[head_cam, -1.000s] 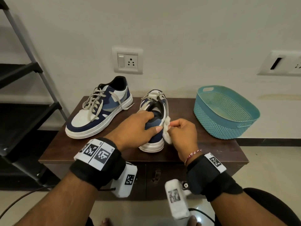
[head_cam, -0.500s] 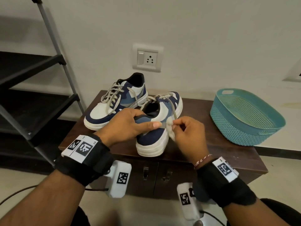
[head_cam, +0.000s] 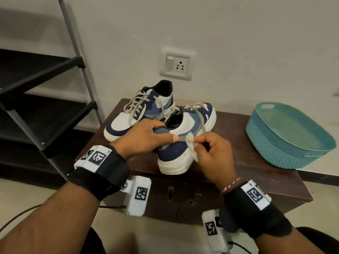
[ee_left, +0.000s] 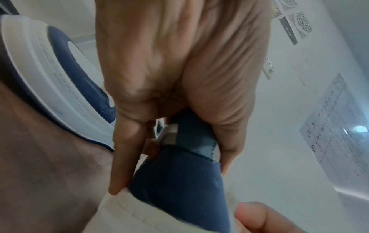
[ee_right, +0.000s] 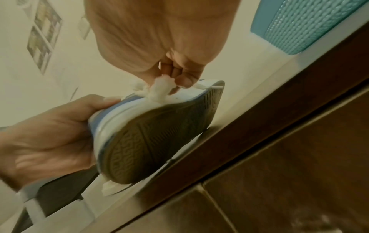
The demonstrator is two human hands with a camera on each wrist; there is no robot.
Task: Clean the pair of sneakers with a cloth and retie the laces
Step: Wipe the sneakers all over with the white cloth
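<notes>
While gripped: navy-white sneaker point(head_cam: 183, 136) (laces loose)

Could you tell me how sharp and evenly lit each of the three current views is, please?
Head view: evenly lit and sharp on the held sneaker, with edges bowed by the wide lens. Left wrist view: soft throughout, the left hand filling the frame. Right wrist view: warm-tinted, motion-blurred around the cloth.

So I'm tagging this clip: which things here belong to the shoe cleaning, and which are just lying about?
In use: held sneaker, left hand, white cloth, right hand, second sneaker.
Lying about: teal basket, wall socket, black rack, wooden cabinet.
</notes>
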